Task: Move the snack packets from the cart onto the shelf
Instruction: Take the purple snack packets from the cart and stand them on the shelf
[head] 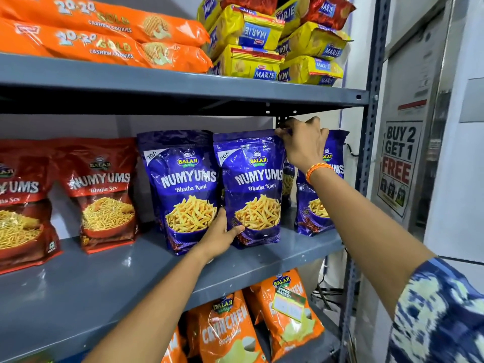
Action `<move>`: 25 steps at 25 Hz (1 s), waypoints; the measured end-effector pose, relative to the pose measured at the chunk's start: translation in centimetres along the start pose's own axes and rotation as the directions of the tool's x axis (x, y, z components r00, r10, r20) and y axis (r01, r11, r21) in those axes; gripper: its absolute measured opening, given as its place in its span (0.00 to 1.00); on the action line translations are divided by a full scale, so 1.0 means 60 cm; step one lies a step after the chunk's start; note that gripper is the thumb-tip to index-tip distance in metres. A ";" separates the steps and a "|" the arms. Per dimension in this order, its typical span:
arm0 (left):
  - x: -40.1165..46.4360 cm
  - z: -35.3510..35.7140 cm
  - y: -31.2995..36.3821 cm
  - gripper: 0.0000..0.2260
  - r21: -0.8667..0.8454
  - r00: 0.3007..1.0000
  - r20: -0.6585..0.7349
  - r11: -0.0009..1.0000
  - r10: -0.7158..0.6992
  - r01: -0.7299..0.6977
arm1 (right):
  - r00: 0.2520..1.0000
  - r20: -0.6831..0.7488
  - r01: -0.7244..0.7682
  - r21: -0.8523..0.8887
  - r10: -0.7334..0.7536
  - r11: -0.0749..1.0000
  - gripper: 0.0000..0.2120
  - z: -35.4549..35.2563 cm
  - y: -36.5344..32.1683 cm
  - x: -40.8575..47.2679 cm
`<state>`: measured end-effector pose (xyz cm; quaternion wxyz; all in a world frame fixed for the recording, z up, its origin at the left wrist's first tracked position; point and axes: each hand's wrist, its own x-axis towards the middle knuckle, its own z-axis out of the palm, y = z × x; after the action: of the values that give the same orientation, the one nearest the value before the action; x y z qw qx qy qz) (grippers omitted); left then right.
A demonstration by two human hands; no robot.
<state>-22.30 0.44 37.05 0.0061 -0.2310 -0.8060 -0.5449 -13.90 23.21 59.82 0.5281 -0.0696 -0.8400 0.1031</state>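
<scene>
A blue Numyums Bhatha Kani packet point(252, 189) stands upright on the grey middle shelf point(110, 279). My left hand point(222, 233) grips its lower left corner, and my right hand point(301, 145) pinches its top right corner. A second blue packet point(180, 189) stands just to its left, touching it. A third blue packet point(320, 205) stands to the right, partly hidden behind my right wrist. The cart is out of view.
Two red Numyums Bhujia Sev packets point(104, 192) stand at the shelf's left. Orange cookie packs point(104, 35) and yellow Marie packs point(262, 43) fill the shelf above. Orange Crunchex bags point(230, 328) sit below. A steel upright point(366, 153) and a poster point(398, 166) are at right.
</scene>
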 end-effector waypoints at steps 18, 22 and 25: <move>-0.306 0.209 0.086 0.20 0.289 0.826 -0.161 0.826 0.539 -0.483 | 0.994 0.085 -0.073 0.033 0.070 0.997 0.10 -0.098 0.305 -0.498; -0.310 0.307 -0.016 0.21 0.296 0.905 0.120 0.855 0.409 -0.425 | 0.905 0.341 -0.236 -0.096 0.254 0.967 0.10 -0.084 0.389 -0.727; -0.321 0.375 -0.120 0.22 0.358 0.924 0.328 0.880 0.195 -0.313 | 0.763 0.510 -0.346 -0.198 0.398 0.917 0.10 -0.079 0.431 -0.894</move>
<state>-2.39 11.09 16.58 0.0106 -0.4046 -0.8556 -0.3226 13.77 36.64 8.60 0.2349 -0.2271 -0.9273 0.1825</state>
